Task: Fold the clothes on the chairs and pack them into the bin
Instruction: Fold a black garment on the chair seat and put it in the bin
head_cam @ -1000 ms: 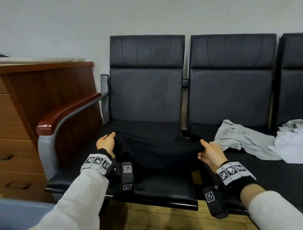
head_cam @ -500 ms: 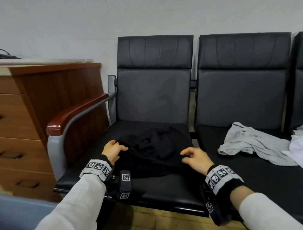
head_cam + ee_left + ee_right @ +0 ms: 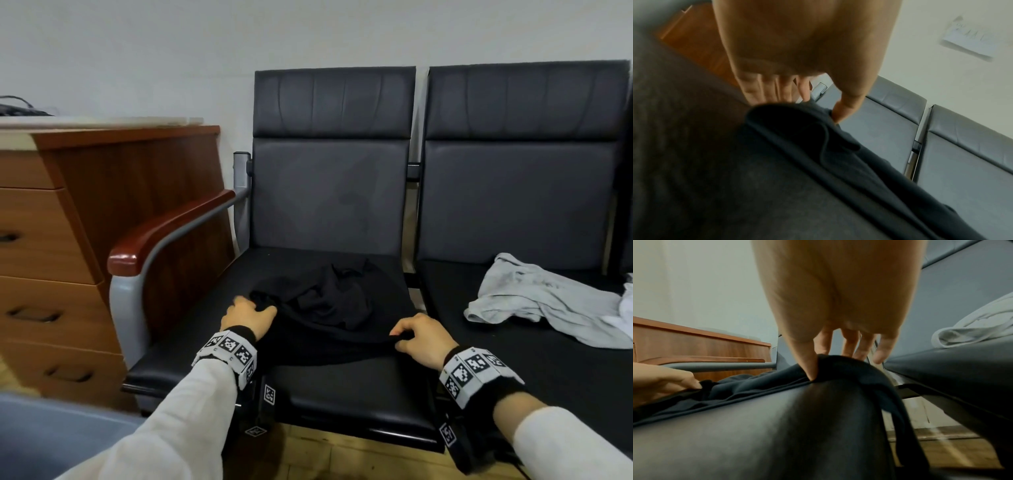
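A black garment [image 3: 329,308] lies bunched on the seat of the left chair [image 3: 342,397]. My left hand [image 3: 248,317] pinches its left edge between thumb and fingers; the left wrist view shows the black cloth [image 3: 797,129] caught under the thumb. My right hand [image 3: 419,337] pinches the garment's right front corner, where the black cloth [image 3: 838,368] folds over between thumb and fingers. A light grey garment [image 3: 541,305] lies crumpled on the second chair [image 3: 513,377], with a white garment [image 3: 625,308] at the right edge. A blue-grey bin [image 3: 51,435] shows at the bottom left.
A wooden drawer cabinet [image 3: 68,240] stands left of the chairs. A red-brown armrest [image 3: 164,236] on a grey metal frame borders the left seat. There is a narrow gap [image 3: 416,294] between the two seats, and wooden floor below.
The black garment was spread wide between my hands; both hands have drawn inward and toward me, and the cloth now lies bunched on the left seat. The view has shifted left.
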{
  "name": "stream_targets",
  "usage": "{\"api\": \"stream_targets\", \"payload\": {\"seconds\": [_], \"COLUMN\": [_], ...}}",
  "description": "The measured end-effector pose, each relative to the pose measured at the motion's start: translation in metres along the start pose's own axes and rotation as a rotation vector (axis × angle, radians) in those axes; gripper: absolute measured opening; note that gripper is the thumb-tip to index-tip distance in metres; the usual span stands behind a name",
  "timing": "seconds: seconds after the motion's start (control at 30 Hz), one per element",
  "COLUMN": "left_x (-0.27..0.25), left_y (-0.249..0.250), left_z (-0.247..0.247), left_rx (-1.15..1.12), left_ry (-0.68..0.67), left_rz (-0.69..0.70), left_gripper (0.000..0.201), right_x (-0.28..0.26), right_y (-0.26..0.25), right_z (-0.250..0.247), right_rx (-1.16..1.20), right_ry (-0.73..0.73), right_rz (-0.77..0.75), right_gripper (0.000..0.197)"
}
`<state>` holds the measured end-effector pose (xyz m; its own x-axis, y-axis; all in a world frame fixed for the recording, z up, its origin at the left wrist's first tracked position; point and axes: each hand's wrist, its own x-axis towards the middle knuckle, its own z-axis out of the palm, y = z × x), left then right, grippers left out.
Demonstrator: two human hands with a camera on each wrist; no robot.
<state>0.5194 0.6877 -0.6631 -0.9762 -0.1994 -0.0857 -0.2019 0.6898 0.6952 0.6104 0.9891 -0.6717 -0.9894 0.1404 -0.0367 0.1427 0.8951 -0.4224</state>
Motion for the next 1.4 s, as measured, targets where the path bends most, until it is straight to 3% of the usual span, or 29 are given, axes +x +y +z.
{"api": "stream_targets", "payload": {"seconds": [0.07, 0.17, 0.23, 0.3, 0.37, 0.4, 0.43, 0.5, 0.53, 0.57, 0.63, 0.67, 0.7, 0.77, 0.87, 0.93, 1.0, 1.07, 1.17, 1.23, 1.3, 1.33, 1.4], "left_x": [0.002, 0.0, -0.007, -0.023, -0.049, -0.06, -0.067, -0.075, -0.074, -0.069, -0.052, -0.044, -0.037, -0.031, -0.027, -0.03, -0.041, -0.05, -0.055, -0.049, -0.039, -0.033, -0.022], "left_y": [0.001, 0.008, 0.015, 0.028, 0.051, 0.063, 0.072, 0.087, 0.088, 0.086, 0.072, 0.063, 0.054, 0.042, 0.034, 0.037, 0.047, 0.059, 0.067, 0.064, 0.057, 0.051, 0.036], "left_z": [0.002, 0.011, 0.016, 0.021, 0.026, 0.031, 0.034, 0.035, 0.031, 0.027, 0.021, 0.021, 0.023, 0.026, 0.027, 0.027, 0.024, 0.023, 0.021, 0.016, 0.01, 0.008, 0.007], "left_rx": [0.034, 0.237, 0.487, 0.787, 0.981, 0.933, 0.743, 0.088, -0.155, -0.232, -0.053, 0.095, 0.207, 0.373, 0.583, 0.741, 0.939, 0.922, 0.508, 0.279, 0.294, 0.366, 0.551], "left_ry": [0.013, -0.207, -0.319, -0.243, -0.205, -0.237, -0.309, -0.527, -0.516, -0.386, -0.095, -0.046, -0.065, -0.232, -0.433, -0.393, -0.264, -0.224, -0.383, -0.281, -0.062, -0.025, -0.121], "left_rz": [0.118, 0.298, 0.281, 0.309, 0.401, 0.455, 0.458, 0.295, 0.234, 0.24, 0.325, 0.367, 0.403, 0.423, 0.376, 0.369, 0.389, 0.426, 0.318, 0.269, 0.248, 0.215, 0.119], "left_gripper": [0.079, 0.088, 0.078, 0.058, 0.042, 0.041, 0.042, 0.036, 0.028, 0.021, 0.021, 0.028, 0.041, 0.064, 0.064, 0.055, 0.045, 0.035, 0.025, 0.029, 0.028, 0.033, 0.051], "right_x": [0.0, 0.001, 0.005, 0.014, 0.029, 0.038, 0.044, 0.047, 0.05, 0.05, 0.048, 0.047, 0.046, 0.041, 0.031, 0.028, 0.026, 0.024, 0.017, 0.014, 0.016, 0.018, 0.02], "right_y": [-0.002, -0.018, -0.031, -0.043, -0.055, -0.06, -0.064, -0.073, -0.073, -0.069, -0.056, -0.049, -0.043, -0.035, -0.03, -0.026, -0.02, -0.016, -0.009, -0.004, -0.003, -0.004, -0.006], "right_z": [-0.004, -0.006, -0.001, 0.003, 0.007, 0.007, 0.009, 0.01, 0.009, 0.009, 0.007, 0.006, 0.004, 0.004, 0.0, -0.003, -0.004, -0.001, -0.002, -0.007, -0.013, -0.014, -0.013], "right_rx": [-0.007, 0.031, 0.127, 0.295, 0.398, 0.433, 0.461, 0.592, 0.623, 0.627, 0.518, 0.436, 0.36, 0.283, 0.13, 0.022, -0.047, -0.107, -0.173, -0.093, 0.064, 0.153, 0.346], "right_ry": [0.052, 0.052, -0.018, -0.13, -0.147, -0.136, -0.138, -0.17, -0.14, -0.066, 0.114, 0.162, 0.153, 0.055, -0.094, -0.158, -0.128, -0.036, 0.084, 0.174, 0.241, 0.215, 0.058], "right_rz": [0.074, 0.125, 0.164, 0.246, 0.18, 0.093, 0.018, -0.052, -0.054, -0.023, 0.101, 0.155, 0.184, 0.207, 0.186, 0.183, 0.206, 0.248, 0.344, 0.339, 0.297, 0.293, 0.295], "right_gripper": [0.025, 0.016, 0.006, 0.006, 0.012, 0.028, 0.052, 0.075, 0.074, 0.07, 0.053, 0.045, 0.038, 0.04, 0.055, 0.065, 0.075, 0.08, 0.07, 0.051, 0.029, 0.024, 0.036]}}
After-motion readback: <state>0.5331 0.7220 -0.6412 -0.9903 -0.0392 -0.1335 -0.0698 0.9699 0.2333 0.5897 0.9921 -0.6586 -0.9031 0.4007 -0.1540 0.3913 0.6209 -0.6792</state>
